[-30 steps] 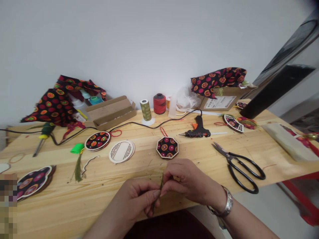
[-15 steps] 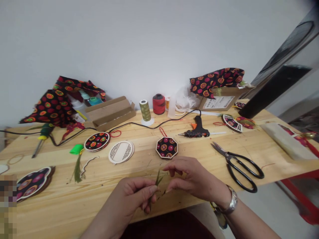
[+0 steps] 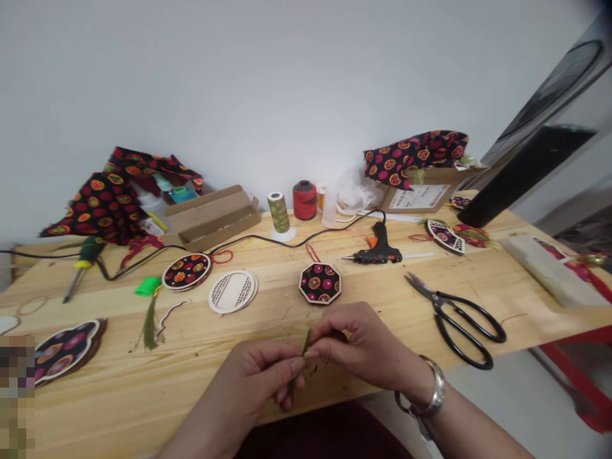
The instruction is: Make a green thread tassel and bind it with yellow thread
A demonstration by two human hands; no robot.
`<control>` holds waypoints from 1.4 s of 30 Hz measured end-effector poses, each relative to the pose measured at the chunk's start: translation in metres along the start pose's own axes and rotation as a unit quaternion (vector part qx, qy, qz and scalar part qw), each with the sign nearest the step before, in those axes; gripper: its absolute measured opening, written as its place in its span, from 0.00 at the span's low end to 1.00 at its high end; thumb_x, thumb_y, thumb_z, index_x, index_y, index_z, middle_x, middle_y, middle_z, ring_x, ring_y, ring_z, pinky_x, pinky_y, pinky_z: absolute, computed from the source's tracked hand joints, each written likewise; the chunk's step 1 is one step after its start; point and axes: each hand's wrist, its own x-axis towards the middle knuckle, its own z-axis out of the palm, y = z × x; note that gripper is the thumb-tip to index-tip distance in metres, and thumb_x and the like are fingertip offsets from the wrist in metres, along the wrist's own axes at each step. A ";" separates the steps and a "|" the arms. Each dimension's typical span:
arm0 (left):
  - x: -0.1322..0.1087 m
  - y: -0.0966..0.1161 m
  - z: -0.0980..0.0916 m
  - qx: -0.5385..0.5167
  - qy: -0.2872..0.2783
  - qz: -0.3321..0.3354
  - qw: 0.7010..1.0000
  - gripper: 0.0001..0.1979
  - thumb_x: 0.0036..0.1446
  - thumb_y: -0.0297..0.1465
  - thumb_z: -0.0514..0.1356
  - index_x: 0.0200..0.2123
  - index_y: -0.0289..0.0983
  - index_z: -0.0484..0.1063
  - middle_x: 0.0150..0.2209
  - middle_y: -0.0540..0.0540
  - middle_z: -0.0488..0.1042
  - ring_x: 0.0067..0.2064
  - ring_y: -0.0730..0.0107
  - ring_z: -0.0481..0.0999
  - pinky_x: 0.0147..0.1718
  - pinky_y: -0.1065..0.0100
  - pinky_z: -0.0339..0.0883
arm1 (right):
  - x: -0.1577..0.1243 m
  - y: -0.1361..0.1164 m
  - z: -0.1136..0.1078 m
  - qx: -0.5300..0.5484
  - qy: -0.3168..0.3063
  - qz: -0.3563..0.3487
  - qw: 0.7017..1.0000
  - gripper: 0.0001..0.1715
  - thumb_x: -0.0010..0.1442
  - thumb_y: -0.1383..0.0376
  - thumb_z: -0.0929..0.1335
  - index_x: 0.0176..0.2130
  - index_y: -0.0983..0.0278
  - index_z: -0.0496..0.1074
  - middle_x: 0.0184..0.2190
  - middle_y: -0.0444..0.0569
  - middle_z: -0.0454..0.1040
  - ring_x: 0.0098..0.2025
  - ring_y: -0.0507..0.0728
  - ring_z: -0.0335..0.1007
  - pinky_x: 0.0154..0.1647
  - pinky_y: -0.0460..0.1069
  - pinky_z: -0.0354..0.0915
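Observation:
My left hand (image 3: pixel 275 376) pinches a thin bundle of olive-green thread (image 3: pixel 306 339) between thumb and fingers, above the table's near edge. My right hand (image 3: pixel 356 341) has its thumb and fingertips closed at the upper part of the same bundle, close beside the left fingertips. Most of the bundle is hidden by the fingers. Just beyond the hands lies an octagonal ornament (image 3: pixel 320 284) with dark patterned fabric, a pale rim and a red loop. To the right of my right hand rest black-handled scissors (image 3: pixel 459 319), blades slightly apart.
A glue gun (image 3: pixel 377 252) lies behind the scissors, its cord running left. Green (image 3: pixel 278 213) and red (image 3: pixel 305 201) thread spools stand by the wall. Leftward are a pale openwork disc (image 3: pixel 233 293), a round fabric ornament (image 3: pixel 187 272), a green tassel (image 3: pixel 150 328) and a screwdriver (image 3: pixel 82 271).
My right thumb and fingers have come together on the top of the thread bundle, where they were apart before. My left hand keeps its pinch almost unmoved.

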 end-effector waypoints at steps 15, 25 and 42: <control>0.008 -0.001 -0.008 -0.007 0.075 0.021 0.997 0.10 0.45 0.36 0.66 0.21 0.34 0.78 0.20 0.49 0.74 0.19 0.76 0.61 0.20 0.71 0.62 | -0.017 -0.002 -0.019 -0.152 -0.042 0.074 0.985 0.06 0.57 0.64 0.69 0.35 0.63 0.75 0.30 0.46 0.74 0.33 0.53 0.69 0.36 0.47 0.65; 0.002 0.014 0.000 0.111 0.032 0.032 0.993 0.10 0.48 0.33 0.60 0.21 0.36 0.78 0.17 0.52 0.70 0.20 0.74 0.64 0.22 0.72 0.59 | -0.008 -0.017 -0.004 -0.215 0.020 -0.164 0.963 0.14 0.61 0.68 0.66 0.48 0.63 0.69 0.47 0.48 0.73 0.53 0.56 0.58 0.57 0.54 0.57; 0.003 0.009 0.002 0.004 -0.038 0.004 0.999 0.12 0.52 0.33 0.60 0.20 0.34 0.75 0.18 0.52 0.70 0.19 0.78 0.62 0.21 0.73 0.55 | -0.007 -0.014 -0.003 -0.305 -0.041 -0.195 0.931 0.13 0.63 0.74 0.59 0.33 0.68 0.70 0.27 0.49 0.68 0.35 0.56 0.58 0.41 0.53 0.57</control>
